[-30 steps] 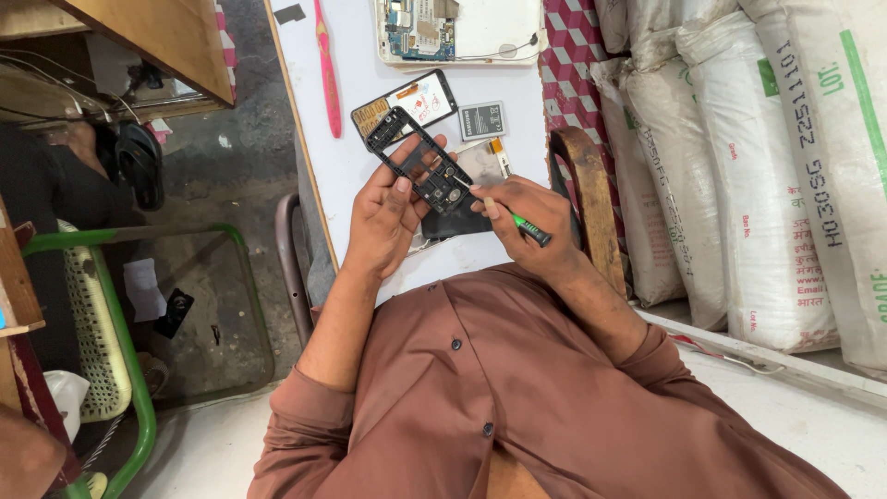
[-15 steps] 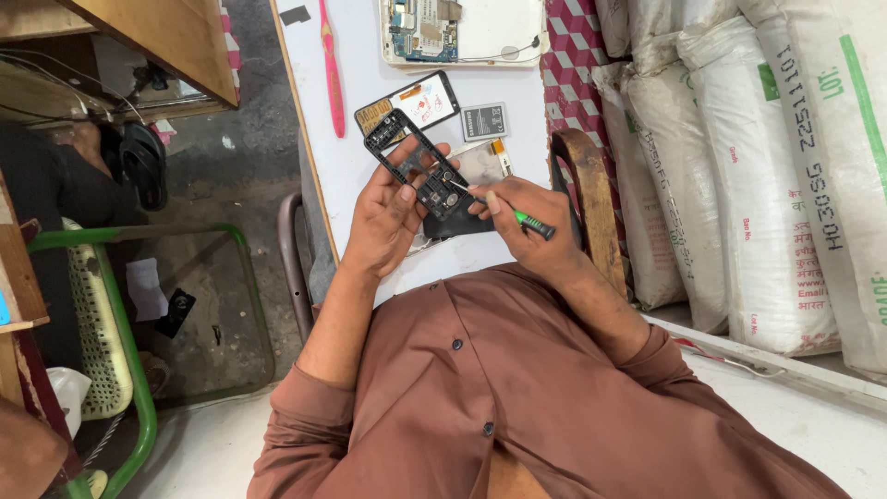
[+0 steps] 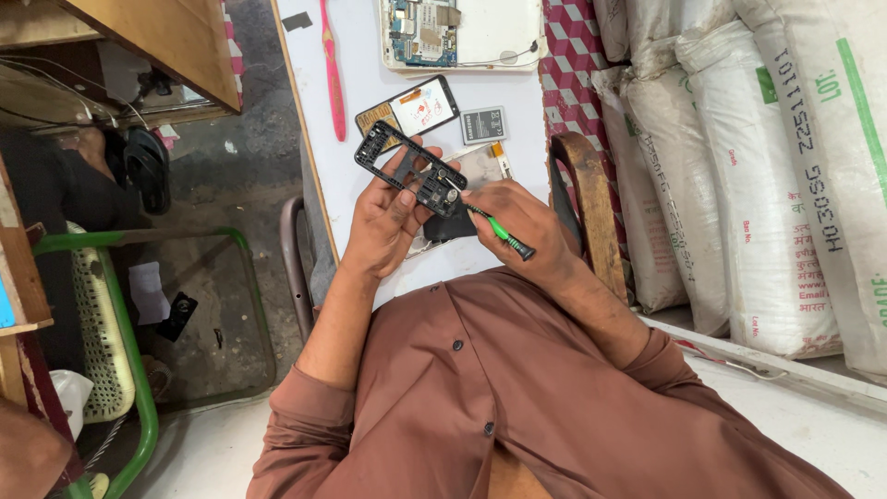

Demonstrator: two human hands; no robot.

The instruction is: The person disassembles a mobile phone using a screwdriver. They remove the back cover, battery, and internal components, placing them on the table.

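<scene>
Now, phone frame (image 3: 407,168) in left hand (image 3: 393,217), screwdriver (image 3: 499,236) touching

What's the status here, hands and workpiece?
Left hand holds black phone frame. Right hand has green screwdriver, tip on frame. Nothing in the way.

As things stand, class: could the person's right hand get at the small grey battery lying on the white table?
Probably yes. The battery lies uncovered on the white table just beyond the right hand, with nothing between them. But that hand holds a green screwdriver, which it would need to put down first.
</scene>
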